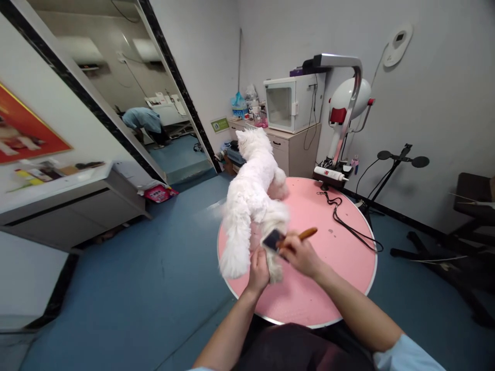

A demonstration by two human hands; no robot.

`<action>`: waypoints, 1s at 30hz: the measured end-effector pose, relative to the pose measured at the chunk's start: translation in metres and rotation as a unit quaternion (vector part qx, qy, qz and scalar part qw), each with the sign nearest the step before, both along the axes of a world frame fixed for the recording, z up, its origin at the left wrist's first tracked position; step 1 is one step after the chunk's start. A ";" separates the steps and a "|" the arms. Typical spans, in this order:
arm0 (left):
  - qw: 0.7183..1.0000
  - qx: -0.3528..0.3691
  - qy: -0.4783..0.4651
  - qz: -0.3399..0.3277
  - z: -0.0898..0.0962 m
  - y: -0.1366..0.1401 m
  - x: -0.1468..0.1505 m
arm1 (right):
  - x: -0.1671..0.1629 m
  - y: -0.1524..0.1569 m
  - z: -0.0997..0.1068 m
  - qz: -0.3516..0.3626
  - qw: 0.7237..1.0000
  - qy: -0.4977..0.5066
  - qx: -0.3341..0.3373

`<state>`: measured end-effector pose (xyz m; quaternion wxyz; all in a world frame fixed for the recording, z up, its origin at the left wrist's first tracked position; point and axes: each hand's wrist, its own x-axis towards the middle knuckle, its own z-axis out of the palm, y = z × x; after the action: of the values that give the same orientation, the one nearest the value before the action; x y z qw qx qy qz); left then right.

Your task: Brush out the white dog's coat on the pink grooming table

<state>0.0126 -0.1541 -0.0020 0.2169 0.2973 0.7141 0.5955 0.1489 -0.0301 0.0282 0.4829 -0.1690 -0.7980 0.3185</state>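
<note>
A small white fluffy dog [253, 190] stands on a round pink table [336, 268], facing away from me. My left hand [258, 270] is closed around the dog's rear leg, near the table's front edge. My right hand [299, 253] grips a slicker brush [288, 238] with a brown wooden handle; its dark pad lies against the fur of that leg. The dog's tail hangs down to the left of my left hand.
A black cable [348, 221] runs across the table's right side to a stand dryer [344, 103]. A white drying cabinet [290, 103] sits on a counter behind. A microphone-like stand [402, 157] and dark chair [475, 196] are right. Another person [143, 121] bends over beyond the doorway.
</note>
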 end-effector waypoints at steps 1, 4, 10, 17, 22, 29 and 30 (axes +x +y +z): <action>1.000 -0.006 -0.008 0.004 0.002 0.000 0.002 | 0.000 -0.001 0.001 -0.025 1.000 0.005 -0.001; 1.000 0.017 -0.013 -0.013 0.009 0.001 0.006 | 0.000 -0.005 0.004 -0.132 0.988 0.075 -0.025; 0.998 0.036 -0.009 -0.060 0.024 0.005 0.012 | 0.002 -0.011 0.001 -0.023 1.000 -0.005 0.000; 0.995 0.084 0.047 -0.019 0.025 0.011 0.016 | -0.002 -0.006 -0.011 -0.139 0.986 0.087 -0.020; 0.995 0.084 0.035 -0.033 0.013 0.009 0.010 | 0.003 0.004 -0.022 -0.182 0.970 0.102 -0.123; 0.998 0.017 -0.053 -0.028 0.005 0.006 0.008 | 0.008 -0.016 -0.019 -0.078 0.986 0.071 -0.131; 0.998 0.007 -0.059 -0.024 0.006 0.007 0.009 | 0.003 -0.019 -0.018 -0.022 0.992 0.048 -0.114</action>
<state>0.0214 -0.1476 0.0040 0.2710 0.2801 0.6888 0.6113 0.1524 -0.0494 0.0103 0.5050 -0.2249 -0.7287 0.4043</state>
